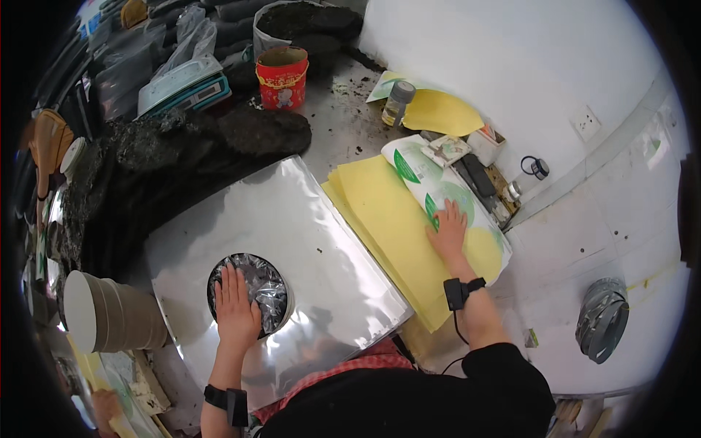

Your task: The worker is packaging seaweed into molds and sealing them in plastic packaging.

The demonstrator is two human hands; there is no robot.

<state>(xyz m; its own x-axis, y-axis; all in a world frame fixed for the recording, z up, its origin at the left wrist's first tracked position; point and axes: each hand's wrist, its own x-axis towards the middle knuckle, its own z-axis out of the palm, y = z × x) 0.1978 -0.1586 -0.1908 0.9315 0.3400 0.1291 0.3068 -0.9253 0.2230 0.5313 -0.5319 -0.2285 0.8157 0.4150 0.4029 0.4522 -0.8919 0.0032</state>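
Note:
My left hand [237, 310] lies palm down, fingers extended, on a round dark-rimmed container [271, 290] covered with crumpled dark, shiny plastic. The container sits on a shiny silver sheet [343, 292]. To the right, my right hand [449, 230] rests with fingers apart on a white printed sheet with green shapes [409, 164], which lies on a stack of yellow sheets [372, 219]. A stack of pale round containers [120, 317] lies on its side at the left of the silver sheet.
Black material [161, 168] is heaped behind the silver sheet, near a red bucket [282, 84], teal scale [182, 91] and soil sack [299, 25]. A jar [399, 98], small boxes [483, 146] and tools line the white wall. Grey ring bands [602, 321] lie at right.

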